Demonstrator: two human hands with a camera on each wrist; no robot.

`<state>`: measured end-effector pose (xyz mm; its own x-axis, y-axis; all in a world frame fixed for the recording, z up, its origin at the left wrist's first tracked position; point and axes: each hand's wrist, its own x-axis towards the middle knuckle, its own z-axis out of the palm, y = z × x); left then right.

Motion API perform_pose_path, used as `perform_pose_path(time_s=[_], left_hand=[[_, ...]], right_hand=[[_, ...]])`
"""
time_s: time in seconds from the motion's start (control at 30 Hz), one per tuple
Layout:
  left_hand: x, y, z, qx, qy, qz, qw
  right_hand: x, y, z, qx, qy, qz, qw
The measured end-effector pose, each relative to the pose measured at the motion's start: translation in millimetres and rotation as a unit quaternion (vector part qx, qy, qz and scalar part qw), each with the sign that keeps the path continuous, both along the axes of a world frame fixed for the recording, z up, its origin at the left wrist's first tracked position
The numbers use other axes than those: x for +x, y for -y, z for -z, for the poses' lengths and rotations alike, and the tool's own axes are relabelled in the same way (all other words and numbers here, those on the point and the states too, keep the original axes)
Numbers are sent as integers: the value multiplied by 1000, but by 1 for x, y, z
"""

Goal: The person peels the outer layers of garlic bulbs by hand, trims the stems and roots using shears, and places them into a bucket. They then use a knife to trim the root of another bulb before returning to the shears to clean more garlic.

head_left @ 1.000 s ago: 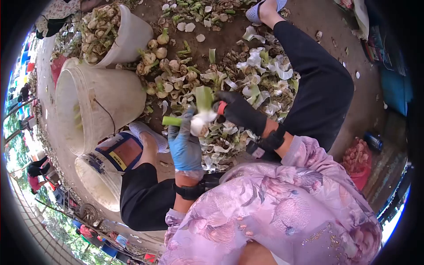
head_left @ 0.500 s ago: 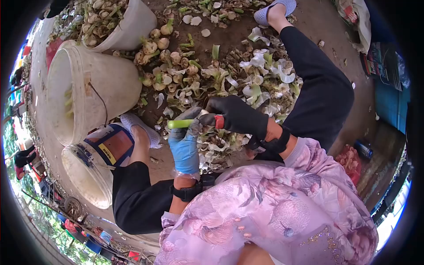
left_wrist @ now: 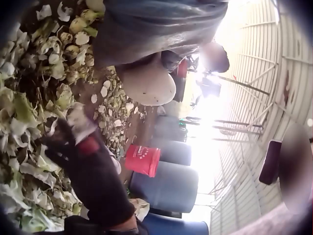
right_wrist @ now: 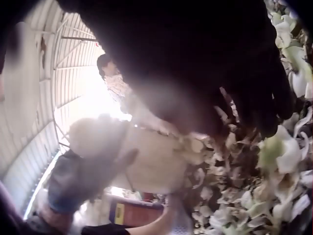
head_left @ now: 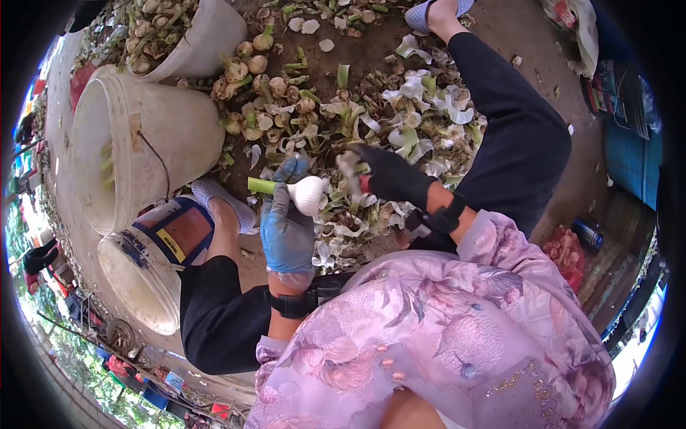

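Observation:
My left hand (head_left: 287, 232), in a blue-grey glove, grips a white garlic bulb (head_left: 308, 196) by its short green stem (head_left: 261, 186); its fingers lie around the stem. In the left wrist view that bulb (left_wrist: 152, 89) looks large below the glove (left_wrist: 161, 29). To the right, apart from the bulb, my black-gloved right hand (head_left: 400, 179) pinches blurred pale peel (head_left: 350, 166), also visible as peel (left_wrist: 79, 122) in the left wrist view. A small red piece (head_left: 365, 183) shows at its fingers; what it is, I cannot tell.
Peelings (head_left: 421, 100) and trimmed bulbs (head_left: 275, 96) cover the ground ahead. At left, a white bucket (head_left: 179, 129) lies on its side above a blue-labelled bucket (head_left: 146, 275); another bucket (head_left: 214, 43) has bulbs at its mouth. A red bag (head_left: 564, 257) sits at right.
The hands have parted: my right hand moved right with pale peel, while my left hand shifted slightly left. The bulb, hidden at the hands half a second ago, shows smooth and white.

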<state>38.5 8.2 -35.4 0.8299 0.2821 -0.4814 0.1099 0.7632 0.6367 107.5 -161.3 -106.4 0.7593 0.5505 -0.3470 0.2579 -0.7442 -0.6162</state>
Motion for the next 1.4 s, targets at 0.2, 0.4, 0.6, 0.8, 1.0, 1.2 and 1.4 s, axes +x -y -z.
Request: perform_pose_path(time_s=[0.2,0.4,0.6,0.8,1.0,1.2,1.4], left_hand=[[12,-56,-22,13,68,-17,997],[19,-100,-105,-13,22,-88,996],[-8,-22,-14,35,-221,121,967],[-3,-28,18,77,-181,169,966],[14,-31,4,213,-110,35,970],[2,-9,-17,344,-54,72,935],[-9,-2,-24,657,88,96,743]], right_hand=[[5,-39,-24,266,-250,-155,918],[19,-44,24,114,-112,-35,987],[70,-99,85,6,1,2,1000],[96,-126,114,117,82,-33,989],[74,-82,-14,364,-398,21,842],[25,-62,-50,404,-424,151,796],[9,-45,-58,258,-212,71,940]])
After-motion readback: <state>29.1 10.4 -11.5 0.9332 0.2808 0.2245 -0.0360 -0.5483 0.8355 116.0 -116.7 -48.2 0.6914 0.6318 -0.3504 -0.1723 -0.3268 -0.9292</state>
